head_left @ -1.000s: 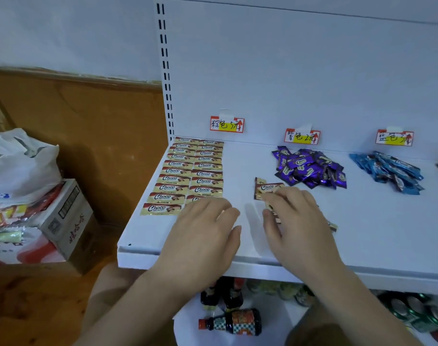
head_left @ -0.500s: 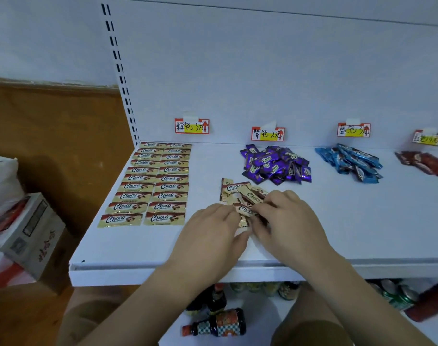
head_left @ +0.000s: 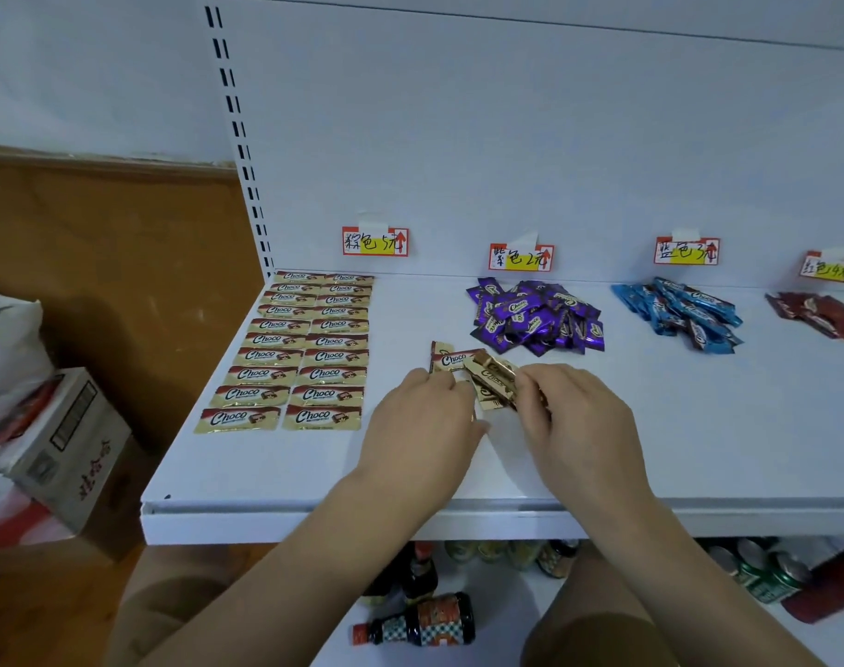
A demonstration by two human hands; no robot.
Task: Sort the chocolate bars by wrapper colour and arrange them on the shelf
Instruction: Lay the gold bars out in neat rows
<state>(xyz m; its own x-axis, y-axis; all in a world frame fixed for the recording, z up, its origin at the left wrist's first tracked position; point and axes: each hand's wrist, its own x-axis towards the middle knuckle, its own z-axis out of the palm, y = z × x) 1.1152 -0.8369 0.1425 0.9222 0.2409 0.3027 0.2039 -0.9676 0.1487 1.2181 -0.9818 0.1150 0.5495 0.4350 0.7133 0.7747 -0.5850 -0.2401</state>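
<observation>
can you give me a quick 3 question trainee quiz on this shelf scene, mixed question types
1. True or false: the gold bars at the left of the shelf lie in two neat columns.
2. Multiple choice: which pile sits right behind the loose gold bars that both hands are handling? A) blue pile B) purple pile C) red pile
3. Short answer: how many price tags are on the back panel?

Key
1. True.
2. B, the purple pile; the blue pile and red pile lie further right.
3. Four. The left hand and right hand work below the first two.
</observation>
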